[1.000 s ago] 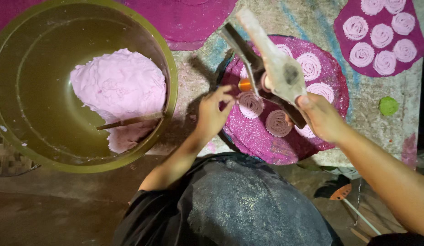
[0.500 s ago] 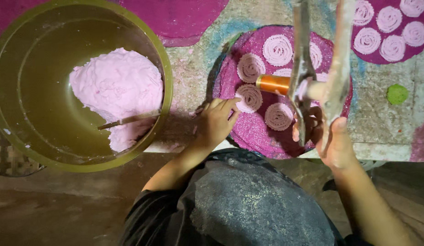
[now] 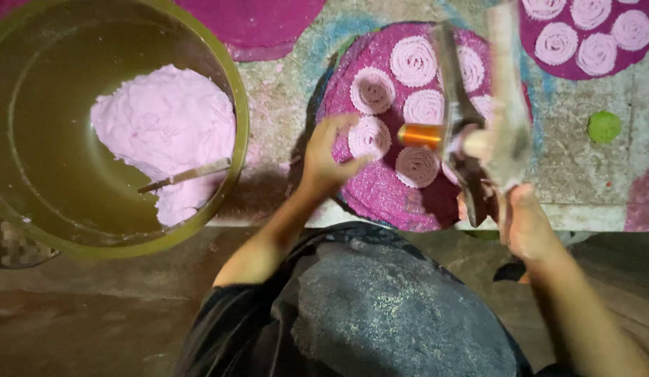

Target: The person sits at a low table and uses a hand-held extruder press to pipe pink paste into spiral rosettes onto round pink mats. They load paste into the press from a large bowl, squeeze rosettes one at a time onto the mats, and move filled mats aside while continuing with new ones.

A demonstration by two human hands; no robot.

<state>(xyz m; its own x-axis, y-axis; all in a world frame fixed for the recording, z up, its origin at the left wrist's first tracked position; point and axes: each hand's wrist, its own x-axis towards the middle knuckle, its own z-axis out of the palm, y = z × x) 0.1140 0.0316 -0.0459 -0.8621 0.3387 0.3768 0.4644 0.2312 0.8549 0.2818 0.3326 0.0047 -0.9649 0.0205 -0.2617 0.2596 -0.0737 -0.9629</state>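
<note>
Here the right hand [image 3: 530,227] squeezes the dough press [image 3: 478,132] handles; left hand [image 3: 328,157], fingers spread, steadies the purple mat [image 3: 380,195]. Better to press evenly, I think.

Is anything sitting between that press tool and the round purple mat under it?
Only the pink spirals already lying on the purple mat. The right hand holds the press above them; the left hand rests on the mat's near-left edge, off to the side.

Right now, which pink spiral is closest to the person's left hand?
The spiral at the round mat's left edge, right beside the left hand; the other spirals lie farther up or right.
</note>
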